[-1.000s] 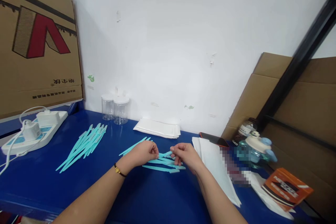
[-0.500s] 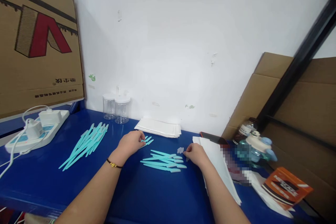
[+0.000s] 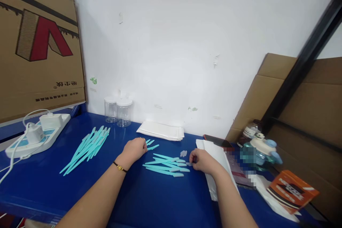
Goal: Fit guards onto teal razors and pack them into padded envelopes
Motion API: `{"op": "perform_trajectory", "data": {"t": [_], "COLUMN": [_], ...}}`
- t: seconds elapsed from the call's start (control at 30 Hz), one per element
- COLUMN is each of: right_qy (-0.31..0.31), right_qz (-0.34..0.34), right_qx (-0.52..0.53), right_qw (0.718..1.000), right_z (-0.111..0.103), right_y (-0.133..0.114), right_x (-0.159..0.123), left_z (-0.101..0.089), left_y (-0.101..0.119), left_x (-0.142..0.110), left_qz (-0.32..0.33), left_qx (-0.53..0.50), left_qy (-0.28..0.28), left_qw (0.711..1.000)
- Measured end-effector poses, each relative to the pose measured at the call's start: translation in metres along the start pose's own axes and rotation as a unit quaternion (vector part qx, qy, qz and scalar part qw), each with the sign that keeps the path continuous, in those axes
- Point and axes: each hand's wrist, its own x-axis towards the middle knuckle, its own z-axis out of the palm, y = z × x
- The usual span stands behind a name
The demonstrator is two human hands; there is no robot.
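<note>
My left hand [image 3: 135, 149] is closed, its fingertips pinched at the end of a turquoise eyebrow razor [image 3: 153, 147] that points right. Behind those fingers lie a couple more turquoise razors [image 3: 149, 142], partly hidden. My right hand [image 3: 202, 161] has its fingers curled together, with a small clear blade cap [image 3: 188, 164] showing at the fingertips. Just beyond it, a few more clear caps [image 3: 183, 153] rest on the blue table [image 3: 160, 199]. Between my hands lies a loose group of turquoise razors [image 3: 165, 165], their capped ends to the right.
A larger razor pile [image 3: 89, 148] lies left, beside a white power strip [image 3: 50, 137]. Two clear jars [image 3: 124, 114] and a stack of white packets [image 3: 160, 130] stand by the wall. Rightward are white sheets [image 3: 213, 153], a teal bottle [image 3: 258, 153] and an orange box [image 3: 292, 190].
My left hand has drawn slightly lower, and the razor at its fingertips shows more clearly. My right hand has shifted a little right and down, with its fingers more curled.
</note>
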Motion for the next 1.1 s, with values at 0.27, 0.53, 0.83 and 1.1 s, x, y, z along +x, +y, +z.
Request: {"op": "perform_trajectory", "data": {"t": [0.27, 0.53, 0.83, 1.1], "right_qy": [0.047, 0.012, 0.044, 0.033], "right_qz": [0.03, -0.044, -0.088, -0.087], "right_qx": [-0.033, 0.205, 0.241, 0.282], "right_qw": [0.998, 0.978, 0.965, 0.955], "right_z": [0.007, -0.001, 0.007, 0.019], "right_y": [0.003, -0.02, -0.036, -0.046], "right_x": [0.004, -0.002, 0.0, 0.004], "left_z": [-0.003, -0.005, -0.002, -0.004], "left_y": [0.01, 0.03, 0.031, 0.039], "left_x": [-0.002, -0.01, -0.009, -0.012], "left_qz": [0.061, 0.172, 0.195, 0.196], "left_qx": [-0.143, -0.146, -0.136, -0.155], "left_qy": [-0.005, 0.001, -0.002, -0.017], "left_qw": [0.988, 0.974, 0.971, 0.968]}}
